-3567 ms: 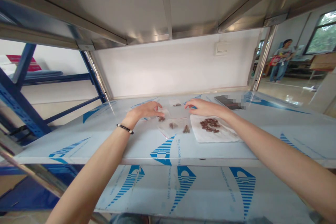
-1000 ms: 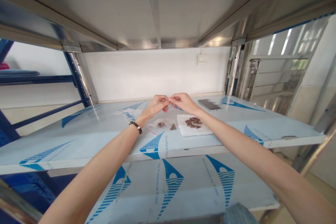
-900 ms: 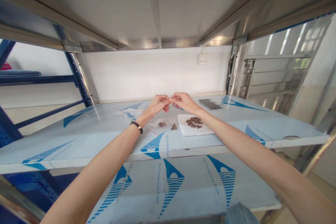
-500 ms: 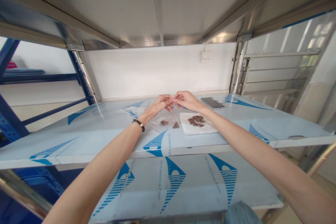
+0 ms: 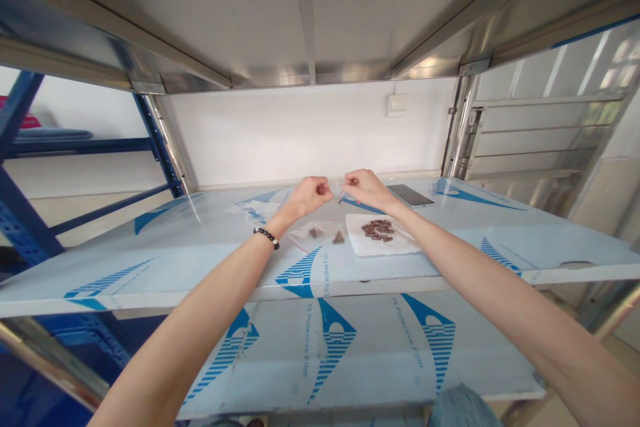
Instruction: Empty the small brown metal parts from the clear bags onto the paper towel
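Observation:
My left hand (image 5: 314, 193), a dark beaded bracelet at its wrist, is closed in a pinch above the shelf. What its fingers hold, if anything, is too small to make out. A short gap away, my right hand (image 5: 363, 188) is also closed, with what looks like a small clear plastic bag (image 5: 340, 197) at its fingertips. Below the hands lies a clear zip bag (image 5: 305, 233) with small brown pieces in it. Beside that sits a little heap of brown pieces (image 5: 339, 237). Several short brown rods (image 5: 378, 229) rest on a white cloth or paper (image 5: 361, 245) under my right forearm.
A dark flat tablet or phone (image 5: 411, 195) lies behind my right wrist. More clear plastic (image 5: 256, 209) is at the left. The film-covered shelf (image 5: 165, 260) has a metal shelf (image 5: 250, 20) overhead and upright posts (image 5: 460, 127). A wall (image 5: 300, 133) closes the back.
My hands, whose fingertips met before, are now apart, and their fingers are curled in more. The view has shifted slightly.

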Demonstrator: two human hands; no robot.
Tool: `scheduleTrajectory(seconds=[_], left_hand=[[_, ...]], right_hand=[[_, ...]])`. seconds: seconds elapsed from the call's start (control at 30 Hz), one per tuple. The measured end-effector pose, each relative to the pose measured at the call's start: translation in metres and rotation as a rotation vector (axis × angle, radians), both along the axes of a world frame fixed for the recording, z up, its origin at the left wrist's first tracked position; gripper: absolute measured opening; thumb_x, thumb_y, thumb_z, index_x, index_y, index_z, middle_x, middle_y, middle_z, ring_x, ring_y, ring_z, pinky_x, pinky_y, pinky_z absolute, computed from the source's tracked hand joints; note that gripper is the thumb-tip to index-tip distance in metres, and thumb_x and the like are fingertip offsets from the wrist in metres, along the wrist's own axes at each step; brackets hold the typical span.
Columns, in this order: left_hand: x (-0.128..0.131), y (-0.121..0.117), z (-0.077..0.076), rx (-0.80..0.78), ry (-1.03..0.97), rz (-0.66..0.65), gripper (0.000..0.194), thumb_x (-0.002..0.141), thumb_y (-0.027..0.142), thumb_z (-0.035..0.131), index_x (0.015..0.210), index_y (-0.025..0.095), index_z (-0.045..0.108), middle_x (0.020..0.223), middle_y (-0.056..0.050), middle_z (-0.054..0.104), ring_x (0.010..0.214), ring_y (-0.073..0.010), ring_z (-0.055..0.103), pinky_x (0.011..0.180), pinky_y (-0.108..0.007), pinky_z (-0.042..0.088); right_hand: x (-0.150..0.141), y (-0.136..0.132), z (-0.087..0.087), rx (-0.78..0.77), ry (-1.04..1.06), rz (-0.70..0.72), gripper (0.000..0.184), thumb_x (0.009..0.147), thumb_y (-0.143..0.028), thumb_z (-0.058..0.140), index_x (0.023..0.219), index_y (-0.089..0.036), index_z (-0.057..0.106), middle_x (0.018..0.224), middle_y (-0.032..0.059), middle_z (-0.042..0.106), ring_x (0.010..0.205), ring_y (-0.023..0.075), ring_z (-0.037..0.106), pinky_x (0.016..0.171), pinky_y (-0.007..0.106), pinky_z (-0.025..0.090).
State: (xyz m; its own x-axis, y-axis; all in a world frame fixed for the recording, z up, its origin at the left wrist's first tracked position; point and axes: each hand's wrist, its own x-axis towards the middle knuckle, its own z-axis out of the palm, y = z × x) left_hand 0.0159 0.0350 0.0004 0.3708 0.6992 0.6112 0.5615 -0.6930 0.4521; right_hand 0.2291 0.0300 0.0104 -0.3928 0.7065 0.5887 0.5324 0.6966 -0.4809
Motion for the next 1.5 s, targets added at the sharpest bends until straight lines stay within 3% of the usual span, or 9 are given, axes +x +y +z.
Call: scheduleTrajectory(seconds=[0.1, 0.17, 0.3, 0.47, 0.63, 0.8, 1.03, 1.3, 1.5], left_hand=[[0.003, -0.003, 0.001, -0.025, -0.087, 0.018, 0.011, 0.073, 0.026, 0.062, 0.067, 0.018, 0.058, 0.063, 0.004, 0.055, 0.063, -0.0120, 0.045, 0.062, -0.025, 0.036], [0.008, -0.008, 0.000, -0.082, -0.119, -0.031, 0.014, 0.075, 0.029, 0.060, 0.068, 0.018, 0.060, 0.062, 0.003, 0.055, 0.061, -0.0121, 0.047, 0.060, -0.025, 0.036], [0.016, -0.019, -0.001, -0.150, -0.132, -0.072, 0.016, 0.077, 0.030, 0.060, 0.066, 0.018, 0.059, 0.059, 0.004, 0.052, 0.056, -0.0112, 0.045, 0.057, -0.025, 0.033], [0.016, -0.013, -0.001, -0.159, -0.199, -0.071, 0.017, 0.083, 0.030, 0.063, 0.072, 0.019, 0.059, 0.062, 0.003, 0.055, 0.057, -0.0121, 0.049, 0.057, -0.026, 0.038], [0.008, 0.006, -0.012, -0.156, -0.403, -0.061, 0.019, 0.096, 0.040, 0.065, 0.100, 0.021, 0.064, 0.098, -0.006, 0.070, 0.086, -0.0176, 0.065, 0.070, -0.026, 0.052], [-0.001, 0.008, -0.021, -0.414, -0.613, -0.243, 0.044, 0.091, 0.044, 0.080, 0.125, 0.020, 0.065, 0.115, -0.012, 0.074, 0.100, -0.0243, 0.073, 0.077, -0.033, 0.059], [0.006, -0.002, -0.020, -0.627, -0.693, -0.407, 0.041, 0.081, 0.042, 0.093, 0.106, 0.014, 0.075, 0.110, -0.014, 0.079, 0.099, -0.0251, 0.077, 0.082, -0.034, 0.061], [0.004, 0.005, -0.021, -0.590, -0.843, -0.243, 0.022, 0.084, 0.027, 0.091, 0.093, 0.012, 0.079, 0.094, -0.009, 0.081, 0.074, -0.0134, 0.072, 0.082, -0.029, 0.061], [0.007, -0.002, -0.017, -0.730, -0.912, -0.270, 0.007, 0.091, 0.017, 0.084, 0.093, 0.011, 0.080, 0.094, -0.012, 0.082, 0.077, -0.0152, 0.076, 0.088, -0.029, 0.063]], right_hand=[[-0.001, -0.001, 0.002, 0.066, 0.001, -0.101, 0.020, 0.082, -0.026, 0.060, 0.066, -0.022, 0.049, 0.061, -0.0031, 0.050, 0.064, 0.0149, 0.051, 0.062, 0.028, 0.031], [-0.003, -0.002, 0.001, 0.057, -0.029, -0.077, 0.005, 0.082, -0.024, 0.063, 0.084, -0.021, 0.060, 0.070, -0.0023, 0.060, 0.068, 0.0164, 0.057, 0.065, 0.027, 0.036], [-0.003, -0.003, 0.000, 0.065, -0.087, -0.118, 0.038, 0.079, -0.014, 0.067, 0.117, -0.021, 0.065, 0.081, -0.0004, 0.072, 0.076, 0.0201, 0.066, 0.070, 0.027, 0.042], [0.004, 0.000, 0.005, 0.009, 0.046, -0.143, 0.025, 0.078, -0.007, 0.063, 0.098, -0.020, 0.069, 0.077, 0.0007, 0.074, 0.063, 0.0178, 0.068, 0.067, 0.027, 0.049], [0.004, 0.004, 0.009, -0.130, 0.365, 0.003, 0.014, 0.079, -0.007, 0.065, 0.088, -0.017, 0.069, 0.083, 0.0030, 0.073, 0.056, 0.0154, 0.070, 0.056, 0.025, 0.056], [0.004, -0.007, 0.016, -0.293, 0.670, 0.053, 0.015, 0.082, -0.010, 0.070, 0.096, -0.016, 0.071, 0.083, 0.0048, 0.077, 0.056, 0.0160, 0.073, 0.054, 0.025, 0.060], [-0.002, -0.004, 0.004, -0.463, 0.843, 0.076, 0.016, 0.083, -0.004, 0.076, 0.088, -0.017, 0.068, 0.082, 0.0071, 0.080, 0.063, 0.0178, 0.077, 0.062, 0.028, 0.066], [0.022, 0.016, 0.000, -0.531, 0.602, 0.258, 0.046, 0.078, -0.013, 0.085, 0.121, -0.017, 0.069, 0.091, 0.0119, 0.083, 0.063, 0.0211, 0.077, 0.048, 0.023, 0.055], [0.025, 0.016, -0.002, -0.545, 0.604, 0.286, 0.042, 0.079, -0.018, 0.081, 0.119, -0.018, 0.067, 0.087, 0.0084, 0.081, 0.065, 0.0192, 0.077, 0.056, 0.025, 0.059]])
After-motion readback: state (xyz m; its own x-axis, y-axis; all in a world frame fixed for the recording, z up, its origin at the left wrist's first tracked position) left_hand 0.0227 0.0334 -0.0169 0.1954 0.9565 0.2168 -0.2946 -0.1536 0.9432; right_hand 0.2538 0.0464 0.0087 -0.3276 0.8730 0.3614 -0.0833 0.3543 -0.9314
